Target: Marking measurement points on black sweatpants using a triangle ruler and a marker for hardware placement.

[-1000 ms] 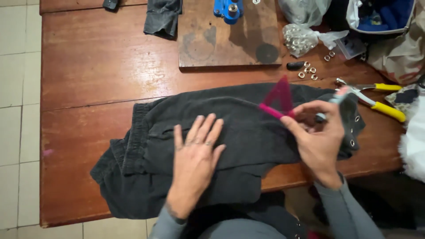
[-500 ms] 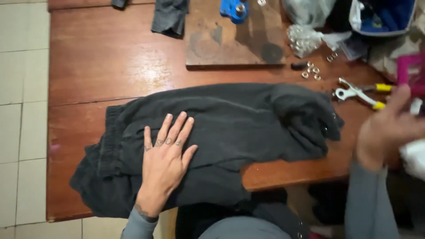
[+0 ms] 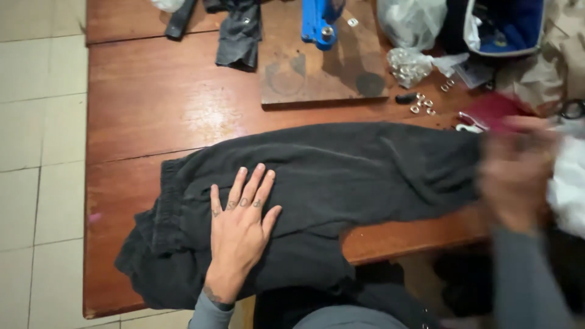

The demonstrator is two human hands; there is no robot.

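Observation:
A black garment (image 3: 365, 170) with an elastic waistband lies spread across the front of a brown wooden table (image 3: 152, 109). My left hand (image 3: 241, 225) rests flat on its left part, fingers spread and holding nothing. At the garment's right end my right hand (image 3: 518, 170) is a moving blur, and whether it holds anything cannot be made out. Just above that hand lies a dark red flat thing (image 3: 495, 109), also blurred.
A wooden board (image 3: 317, 76) carries a blue press tool (image 3: 320, 21) at the back. Small metal rings (image 3: 423, 105) and a clear bag of them (image 3: 408, 64) lie to its right. Dark fabric (image 3: 237, 36), a blue bag (image 3: 506, 24), white material (image 3: 570, 183), tiled floor (image 3: 36, 122) at left.
My right hand left the garment with a pink triangular piece, swung out to the right, and now is back in blur over the garment's right end. The left hand stays flat.

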